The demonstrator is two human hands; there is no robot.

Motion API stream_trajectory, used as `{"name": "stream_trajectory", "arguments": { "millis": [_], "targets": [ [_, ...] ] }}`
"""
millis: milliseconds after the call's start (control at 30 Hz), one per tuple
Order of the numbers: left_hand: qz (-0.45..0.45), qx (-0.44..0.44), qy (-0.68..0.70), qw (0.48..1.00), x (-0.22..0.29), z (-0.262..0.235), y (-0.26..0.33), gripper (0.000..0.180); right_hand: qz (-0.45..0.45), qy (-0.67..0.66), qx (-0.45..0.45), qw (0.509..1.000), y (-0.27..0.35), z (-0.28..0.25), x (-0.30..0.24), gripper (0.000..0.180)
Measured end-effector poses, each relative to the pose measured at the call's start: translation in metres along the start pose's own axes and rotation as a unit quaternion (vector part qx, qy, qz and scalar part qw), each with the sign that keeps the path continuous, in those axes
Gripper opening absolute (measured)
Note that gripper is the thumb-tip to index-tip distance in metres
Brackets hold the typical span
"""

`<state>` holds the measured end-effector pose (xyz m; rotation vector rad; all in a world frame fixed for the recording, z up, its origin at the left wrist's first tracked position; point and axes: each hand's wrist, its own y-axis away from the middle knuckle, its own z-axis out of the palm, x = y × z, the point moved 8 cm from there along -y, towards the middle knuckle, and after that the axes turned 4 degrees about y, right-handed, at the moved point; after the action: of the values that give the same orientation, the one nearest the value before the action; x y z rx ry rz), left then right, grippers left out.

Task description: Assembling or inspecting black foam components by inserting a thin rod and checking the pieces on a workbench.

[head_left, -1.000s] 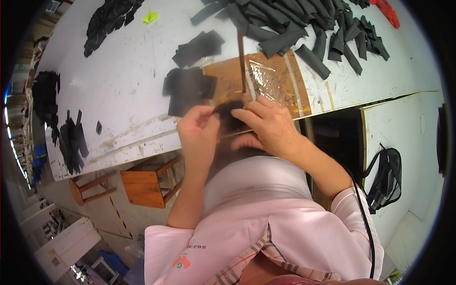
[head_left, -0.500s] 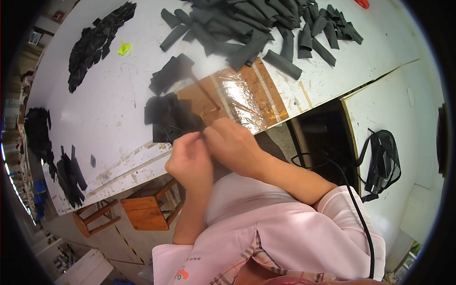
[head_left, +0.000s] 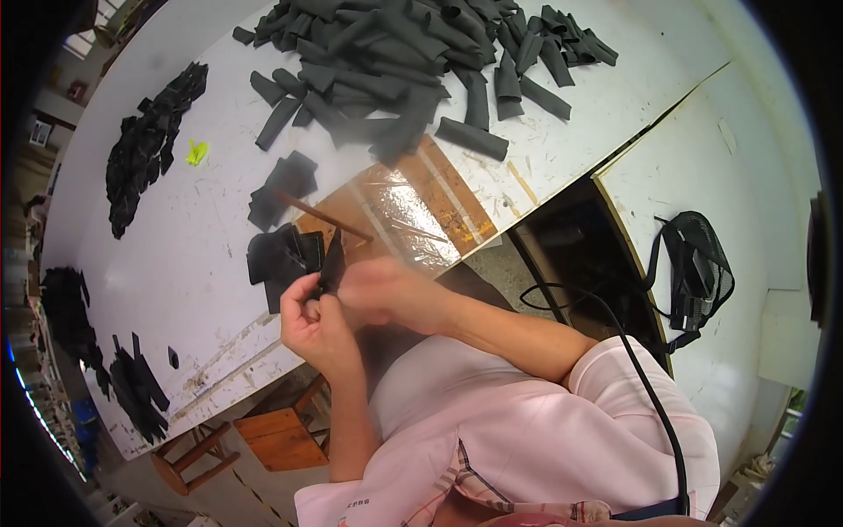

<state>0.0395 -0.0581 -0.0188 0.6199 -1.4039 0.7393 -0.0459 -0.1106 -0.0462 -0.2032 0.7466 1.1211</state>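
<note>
My left hand (head_left: 318,334) pinches a small black fabric piece (head_left: 332,256) that sticks up between my two hands at the table's front edge. My right hand (head_left: 378,292) is curled close against it, slightly smeared by motion; its fingertips are hidden, and I cannot make out what they hold. Just beyond my left hand lies a small stack of black fabric pieces (head_left: 279,255), one showing a stitched edge. Another dark piece (head_left: 285,184) rests farther off. A thin brown stick (head_left: 329,220) lies over a brown board with clear tape (head_left: 430,198).
A big heap of dark rolled fabric pieces (head_left: 378,75) covers the far table. Black bundles (head_left: 145,149) and strips (head_left: 136,391) lie left, near a yellow-green scrap (head_left: 197,153). A black mesh bag (head_left: 702,272) sits right, beside a cable (head_left: 645,369). Wooden stools (head_left: 279,439) stand below.
The view has shifted, so the table things sit lower and farther left. My hands have turned, and the black fabric piece now stands up between them. The stick lies at a flatter angle.
</note>
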Motion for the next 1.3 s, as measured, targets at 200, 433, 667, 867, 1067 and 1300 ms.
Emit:
{"name": "stream_trajectory", "arguments": {
  "millis": [200,433,667,867,1067,1300],
  "targets": [
    [-0.172,-0.232,0.26,0.921,0.002,0.015,0.008,0.032,-0.037,0.097,0.021,0.994,-0.002,-0.012,-0.018,0.016],
    [-0.148,-0.208,0.197,0.947,0.045,0.039,0.024,0.048,-0.191,0.127,-0.067,0.971,0.008,0.01,-0.06,0.014],
    [0.115,-0.042,-0.023,0.992,0.055,0.031,0.009,0.019,-0.306,0.433,0.023,0.847,0.02,0.028,-0.103,0.006],
    [-0.035,-0.09,0.219,0.971,0.073,0.042,-0.011,0.016,-0.277,0.415,0.021,0.866,0.011,0.046,-0.129,0.006],
    [-0.239,-0.4,0.629,0.623,0.118,0.086,-0.022,0.04,-0.163,0.344,-0.043,0.924,-0.007,0.071,-0.157,0.016],
    [-0.374,-0.18,0.607,0.678,-0.001,0.072,-0.039,0.032,-0.021,0.144,-0.034,0.989,-0.047,-0.003,-0.093,0.024]
  ]
}}
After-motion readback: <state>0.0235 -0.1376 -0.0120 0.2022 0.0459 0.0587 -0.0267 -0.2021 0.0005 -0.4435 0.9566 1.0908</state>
